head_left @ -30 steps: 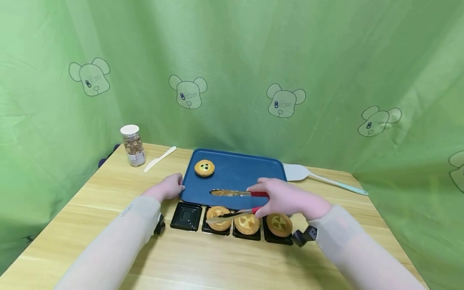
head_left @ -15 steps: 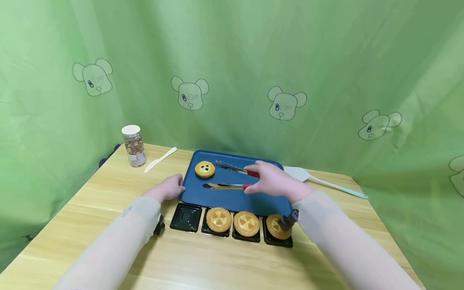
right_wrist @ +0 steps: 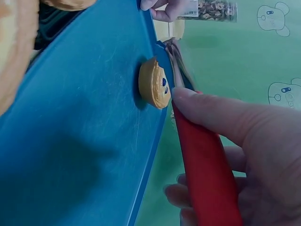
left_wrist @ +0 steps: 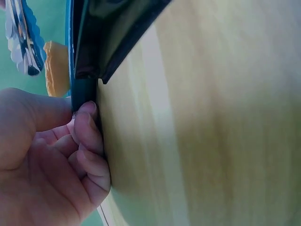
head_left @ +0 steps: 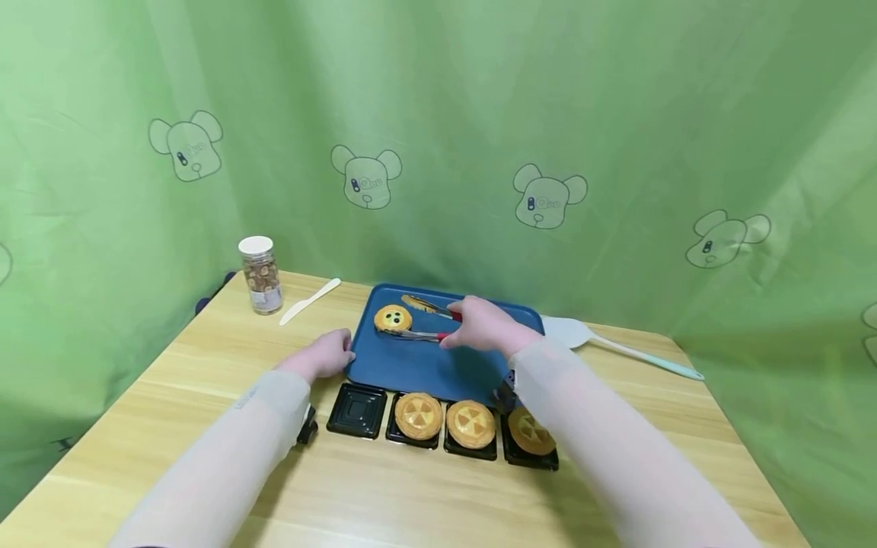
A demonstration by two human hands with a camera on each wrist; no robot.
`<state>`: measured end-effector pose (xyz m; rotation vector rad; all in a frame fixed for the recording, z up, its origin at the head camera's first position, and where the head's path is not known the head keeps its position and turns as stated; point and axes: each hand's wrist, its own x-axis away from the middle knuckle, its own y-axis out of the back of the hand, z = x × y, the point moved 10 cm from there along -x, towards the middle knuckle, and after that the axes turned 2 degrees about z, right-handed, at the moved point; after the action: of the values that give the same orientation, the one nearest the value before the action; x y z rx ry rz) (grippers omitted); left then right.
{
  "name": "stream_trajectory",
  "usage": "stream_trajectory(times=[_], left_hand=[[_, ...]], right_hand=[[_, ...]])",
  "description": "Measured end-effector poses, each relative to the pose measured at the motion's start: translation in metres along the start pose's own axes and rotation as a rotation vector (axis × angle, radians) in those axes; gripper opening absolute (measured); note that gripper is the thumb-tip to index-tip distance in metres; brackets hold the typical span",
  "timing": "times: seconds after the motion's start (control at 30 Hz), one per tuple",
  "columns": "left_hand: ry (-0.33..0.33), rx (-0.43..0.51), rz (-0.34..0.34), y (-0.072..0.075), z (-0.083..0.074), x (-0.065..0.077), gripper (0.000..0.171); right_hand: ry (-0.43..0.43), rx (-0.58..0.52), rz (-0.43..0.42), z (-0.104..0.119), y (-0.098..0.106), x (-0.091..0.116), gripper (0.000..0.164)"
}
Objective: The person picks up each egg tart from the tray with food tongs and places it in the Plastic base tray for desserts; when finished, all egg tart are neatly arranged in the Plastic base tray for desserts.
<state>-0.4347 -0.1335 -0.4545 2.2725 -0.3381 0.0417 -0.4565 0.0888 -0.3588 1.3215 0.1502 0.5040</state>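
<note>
At the near left corner of the blue tray (head_left: 411, 367), my left hand (head_left: 329, 355) pinches the rim, thumb above and fingers curled beneath, as the left wrist view shows. My right hand (head_left: 483, 323) holds a pair of tongs (head_left: 419, 336) by the red handles (right_wrist: 200, 160). The metal arms are spread, one on the near side and one on the far side of an egg tart (head_left: 393, 316) topped with dark berries. That tart sits at the tray's left end. Whether the tongs touch it, I cannot tell.
In front of the tray, a bare black plastic base (head_left: 356, 411) lies left of three tarts (head_left: 419, 415) on similar bases. A white spatula (head_left: 566, 332) lies to the right. Back left are a lidded jar (head_left: 262, 278) and a white plastic knife (head_left: 310, 302).
My right hand has carried the tongs from above the front tarts, back and left over the tray to the berry tart. The left hand stays on the tray's rim.
</note>
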Motion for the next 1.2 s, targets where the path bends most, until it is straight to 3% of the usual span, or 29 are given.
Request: stream_trajectory(times=[0.53,1.2], left_hand=[[0.018,0.018,0.005,-0.003,0.009,-0.006,0.017],[0.015,0.015,0.006,-0.003,0.009,-0.007,0.016]], right_hand=[[-0.052,-0.029,0.04,0.001,-0.022,-0.027,0.066],[-0.031,-0.087,0.027,0.0,-0.017,-0.017,0.065]])
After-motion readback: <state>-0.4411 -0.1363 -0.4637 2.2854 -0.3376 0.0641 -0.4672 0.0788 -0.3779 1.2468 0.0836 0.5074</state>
